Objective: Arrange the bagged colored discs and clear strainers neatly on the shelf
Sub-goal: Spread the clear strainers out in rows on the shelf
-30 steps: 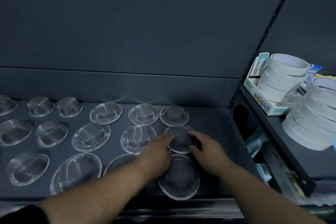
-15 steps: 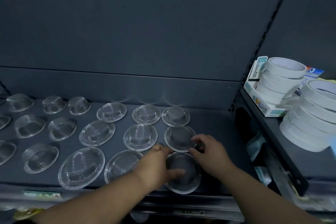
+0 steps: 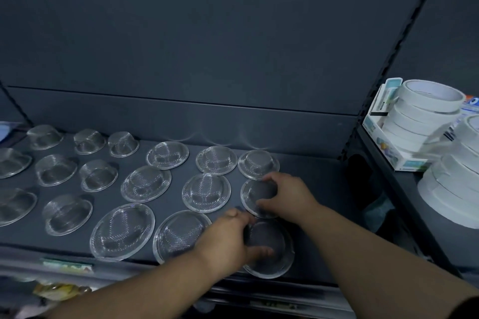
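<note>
Head view of a dark grey shelf [image 3: 316,179] carrying clear mesh strainers [image 3: 146,182] laid out in three rows that run from the left edge of the frame to the right end of the shelf. Smaller, deeper ones lie to the left; wider, flatter ones lie toward the middle. Both hands work at the rightmost column. The left hand [image 3: 228,238] grips the front strainer [image 3: 277,254], which lies at the shelf's front edge — the thumb stretches across its near side while the curled fingers reach over its far left rim. The right hand [image 3: 287,197] holds the middle strainer [image 3: 252,193] directly behind it, fingers bent over the far rim and thumb pressed at the near rim, so that the piece is pinched between them. The two held strainers lie rim to rim; whether they touch or overlap cannot be told, since the hands cover the join. The back strainer [image 3: 258,163] of the same column lies just beyond the right fingertips, near the rear wall. A pale green label [image 3: 67,265] sits on the shelf's front lip, and a blurred yellowish packet [image 3: 59,289] shows below it. On the neighbouring shelf to the right stand stacks of white tape rolls [image 3: 425,114] — one stack in an open printed box [image 3: 396,155].
</note>
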The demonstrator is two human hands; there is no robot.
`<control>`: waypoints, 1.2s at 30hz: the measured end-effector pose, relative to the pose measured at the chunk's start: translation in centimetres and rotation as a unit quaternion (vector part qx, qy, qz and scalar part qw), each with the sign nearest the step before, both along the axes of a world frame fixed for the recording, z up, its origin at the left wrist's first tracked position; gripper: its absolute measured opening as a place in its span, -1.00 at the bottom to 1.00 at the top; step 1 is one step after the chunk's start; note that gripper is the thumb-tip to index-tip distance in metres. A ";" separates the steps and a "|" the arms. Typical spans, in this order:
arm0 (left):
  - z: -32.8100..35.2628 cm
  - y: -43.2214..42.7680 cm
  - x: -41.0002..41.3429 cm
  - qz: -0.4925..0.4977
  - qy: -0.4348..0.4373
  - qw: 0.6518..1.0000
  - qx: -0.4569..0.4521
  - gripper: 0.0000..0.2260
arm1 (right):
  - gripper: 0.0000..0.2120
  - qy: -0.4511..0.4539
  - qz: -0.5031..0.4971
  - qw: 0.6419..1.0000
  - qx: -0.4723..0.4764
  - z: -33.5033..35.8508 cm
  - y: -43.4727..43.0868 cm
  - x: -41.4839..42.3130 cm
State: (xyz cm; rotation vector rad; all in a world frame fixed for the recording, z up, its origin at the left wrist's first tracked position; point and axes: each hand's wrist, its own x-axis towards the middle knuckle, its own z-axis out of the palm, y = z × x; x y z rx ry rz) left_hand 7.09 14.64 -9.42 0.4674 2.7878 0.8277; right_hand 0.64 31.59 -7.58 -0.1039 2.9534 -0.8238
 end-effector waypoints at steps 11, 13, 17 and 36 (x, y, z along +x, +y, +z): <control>0.4 0.2 -0.6 0.007 0.023 1.000 0.018 -0.56 | -0.50 0.025 -0.019 0.999 -0.040 -0.2 0.8 -0.5; 0.5 -0.4 -1.6 0.040 0.070 0.996 0.022 -0.61 | -0.59 0.052 -0.029 0.997 -0.052 0.0 0.9 -1.5; 0.7 -2.4 -4.5 0.109 0.134 0.984 -0.052 -0.60 | -0.60 0.055 -0.022 0.998 -0.038 0.3 0.3 -4.2; -0.4 -4.0 -7.4 0.130 0.057 0.986 -0.084 -0.54 | -0.52 0.007 -0.060 0.998 -0.013 -1.0 0.0 -7.6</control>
